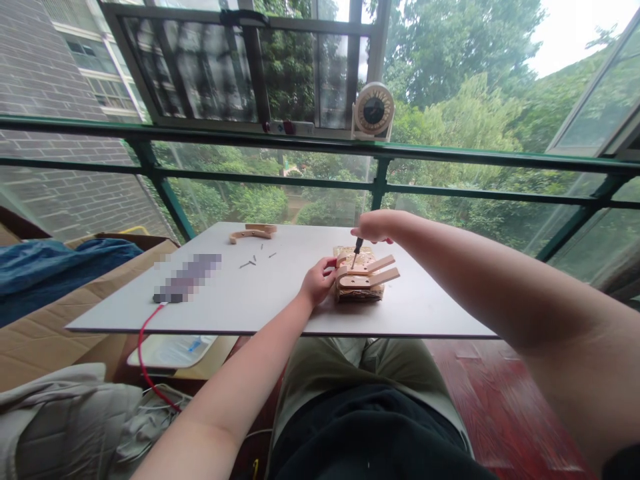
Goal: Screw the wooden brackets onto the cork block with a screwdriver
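My right hand [376,227] is closed around the handle of a screwdriver [358,249] that points down. Its tip meets a curved wooden hook [383,263], the farther of two lying side by side. The nearer wooden hook [370,279] has two dark holes in its flat part. Both rest on a thick brownish block [361,294] that looks like stacked cardboard. My left hand [320,280] presses at the left side, its fingers closed against the curved end of the hooks. The exact contact of those fingertips is partly hidden.
More curved wooden pieces [254,232] lie at the table's far left, with several screws [255,259] near them. A blurred device [187,279] with a red cable [141,333] sits left on the white table [285,310]. A small fan [374,110] stands by the green railing [320,143].
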Demonstrator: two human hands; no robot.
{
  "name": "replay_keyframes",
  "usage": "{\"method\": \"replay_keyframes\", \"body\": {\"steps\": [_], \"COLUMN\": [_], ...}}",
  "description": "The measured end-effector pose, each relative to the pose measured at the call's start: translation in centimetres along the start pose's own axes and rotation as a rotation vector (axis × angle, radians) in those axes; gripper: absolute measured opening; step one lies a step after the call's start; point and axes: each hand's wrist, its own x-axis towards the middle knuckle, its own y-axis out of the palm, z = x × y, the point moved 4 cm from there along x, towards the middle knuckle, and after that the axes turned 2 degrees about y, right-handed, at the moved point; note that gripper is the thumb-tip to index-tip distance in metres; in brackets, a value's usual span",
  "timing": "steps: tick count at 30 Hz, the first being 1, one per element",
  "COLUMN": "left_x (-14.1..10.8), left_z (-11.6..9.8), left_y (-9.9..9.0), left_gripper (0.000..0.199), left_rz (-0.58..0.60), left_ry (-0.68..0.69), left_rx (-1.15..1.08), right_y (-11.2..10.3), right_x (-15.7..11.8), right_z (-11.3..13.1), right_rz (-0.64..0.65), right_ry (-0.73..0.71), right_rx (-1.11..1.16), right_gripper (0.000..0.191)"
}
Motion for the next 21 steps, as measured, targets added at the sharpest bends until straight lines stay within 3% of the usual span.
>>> {"method": "replay_keyframes", "body": {"steps": [4,8,13,21], "left_x": [0.0,0.1,0.1,0.1], "left_z": [0.1,0.2,0.6,0.7], "left_y": [0.1,0.1,0.1,0.0], "left_gripper": [0.043,0.044,0.046,0.045], "left_rz": [0.006,0.005,0.009,0.02], "left_ry": [0.003,-0.001,-0.007,0.007], "left_rx": [-0.011,-0.015,-0.013,-0.016], "right_y": [0.5,0.6,0.6,0.8], "right_x": [0.1,-0.2,-1.2,-1.0], "right_z": [-0.7,0.3,2.7,3.6], "right_rz": [0.041,0.007,-0.114,-0.039], "right_ry": [0.081,0.044,-0.072,-0.088], "right_rx": [-0.032,-0.075,-0.116,-0.153], "right_gripper": [0.049,0.035,0.034,0.035]}}
